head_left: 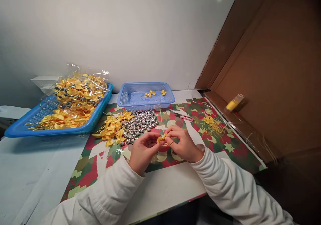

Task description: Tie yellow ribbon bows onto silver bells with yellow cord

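Observation:
Between my two hands is a small yellow ribbon bow (161, 139) with a loop of yellow cord hanging below it. My left hand (145, 148) pinches the bow from the left, thumb against fingers. From the other side my right hand (183, 144) pinches at the bow and cord, fingertips partly hiding it. A thin yellow strand (161, 118) runs up from the bow toward the blue basket. Just beyond my left hand lies a spread of shiny silver bells (140, 123), touching a heap of yellow bows (111, 128) with cords.
A blue basket (120, 101) at the back holds several finished-looking bows. On the left, a larger blue tray (27, 119) carries bagged and loose bows. Pink-handled thread snips (184, 117), yellow cord scraps (213, 124) and a yellow thread spool (235, 102) are to the right, beside a cardboard wall (271, 71).

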`<action>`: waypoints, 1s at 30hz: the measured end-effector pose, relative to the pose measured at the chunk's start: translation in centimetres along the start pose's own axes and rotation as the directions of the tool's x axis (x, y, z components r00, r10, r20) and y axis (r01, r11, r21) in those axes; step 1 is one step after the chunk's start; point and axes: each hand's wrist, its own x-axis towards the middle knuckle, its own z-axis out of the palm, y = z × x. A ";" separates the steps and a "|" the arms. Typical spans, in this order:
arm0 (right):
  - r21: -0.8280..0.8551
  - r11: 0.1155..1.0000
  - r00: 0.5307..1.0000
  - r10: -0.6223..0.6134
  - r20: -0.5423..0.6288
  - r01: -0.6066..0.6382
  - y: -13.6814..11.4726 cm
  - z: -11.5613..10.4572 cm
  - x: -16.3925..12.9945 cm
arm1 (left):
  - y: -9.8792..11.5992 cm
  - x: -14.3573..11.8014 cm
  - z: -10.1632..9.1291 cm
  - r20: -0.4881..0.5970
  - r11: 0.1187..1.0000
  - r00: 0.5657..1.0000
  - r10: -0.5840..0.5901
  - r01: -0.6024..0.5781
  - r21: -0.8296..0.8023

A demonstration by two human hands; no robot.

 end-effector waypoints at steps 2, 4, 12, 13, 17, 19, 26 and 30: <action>-0.002 1.000 1.000 -0.008 -0.004 0.008 0.0 0.2 0.0 | 0.1 -0.1 0.1 -0.014 1.000 1.000 -0.006 0.006 -0.003; -0.003 1.000 1.000 -0.014 -0.007 0.014 0.1 0.3 0.0 | 0.1 -0.1 0.1 -0.037 1.000 0.999 0.004 -0.004 -0.002; -0.079 0.992 0.983 0.083 -0.164 -0.097 -0.4 1.2 -0.6 | -0.3 0.1 -0.2 -0.106 1.000 0.994 -0.011 0.012 0.017; -0.070 0.991 0.982 0.100 -0.161 -0.113 -0.6 1.3 -0.8 | -0.3 0.2 -0.2 -0.118 1.000 0.993 -0.016 0.018 0.023; -0.077 0.988 0.987 0.123 -0.104 -0.131 -1.3 1.4 -1.2 | -0.3 0.2 -0.2 -0.122 0.998 0.992 -0.031 0.037 0.049; -0.164 0.972 0.979 0.146 -0.144 -0.169 -1.2 1.5 -1.2 | -0.1 0.1 0.0 -0.119 0.997 0.992 -0.048 0.056 0.061; -0.148 0.940 0.952 0.301 -0.061 -0.307 0.0 1.7 -0.6 | 0.2 -0.3 0.5 -0.098 0.989 0.993 -0.068 0.080 0.125; 0.215 0.939 0.953 0.291 -0.083 -0.268 -0.5 1.5 -0.2 | 0.0 -0.1 0.2 -0.081 0.992 0.994 -0.080 0.088 0.096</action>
